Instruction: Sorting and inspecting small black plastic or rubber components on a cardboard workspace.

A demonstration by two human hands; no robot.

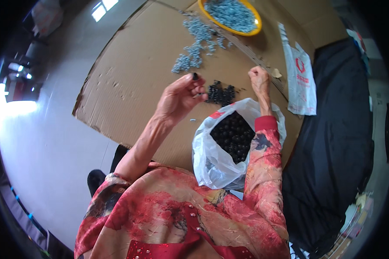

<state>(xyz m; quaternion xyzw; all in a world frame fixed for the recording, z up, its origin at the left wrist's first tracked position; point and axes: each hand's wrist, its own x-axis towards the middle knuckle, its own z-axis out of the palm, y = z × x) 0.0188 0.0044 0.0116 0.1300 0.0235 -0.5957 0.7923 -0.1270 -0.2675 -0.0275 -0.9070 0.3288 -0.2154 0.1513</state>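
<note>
My left hand (181, 98) is raised over the cardboard, thumb and forefinger pinching a small black cap-like piece (195, 76). My right hand (259, 79) is closed farther right; whatever its fingers hold, if anything, I cannot make out. Between the two hands lies a little pile of small black parts (220, 93). Nearer to me, a white plastic bag (203, 149) gapes open, full of round black pieces (232, 136); my right forearm passes over its right side. Beyond my left hand, many small silvery-blue pieces, perhaps screws (194, 54), are scattered loose.
A yellow bowl (257, 29) of the same silvery pieces stands at the far edge. On the right lies a flat white plastic bag (301, 82) with red print, beside black cloth (333, 142). Cardboard (121, 82) covers the work surface; pale floor (60, 116) shows to the left.
</note>
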